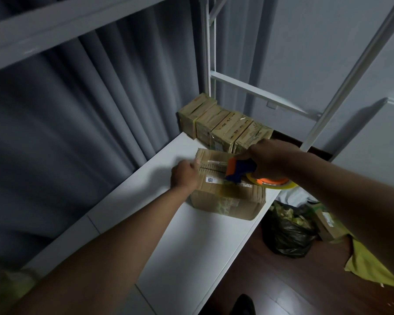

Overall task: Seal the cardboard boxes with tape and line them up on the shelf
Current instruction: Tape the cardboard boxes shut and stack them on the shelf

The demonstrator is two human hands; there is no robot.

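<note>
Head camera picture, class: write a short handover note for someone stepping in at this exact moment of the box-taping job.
Left hand: resting on the left top edge of the box, steadying it.
Right hand: gripping the tape dispenser, pressed on the box top.
Things: the box sits on the white shelf; a row of four taped boxes stands lined up at the far end.
Done: four boxes taped and placed.
Left: finish this tape strip, then move the box into the row.

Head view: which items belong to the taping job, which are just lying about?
Job:
- cardboard box, steadied by the left hand
- tape dispenser, held by the right hand
- row of taped boxes
- shelf

Lying about:
- black bag on the floor
- yellow cloth
- curtain
</note>
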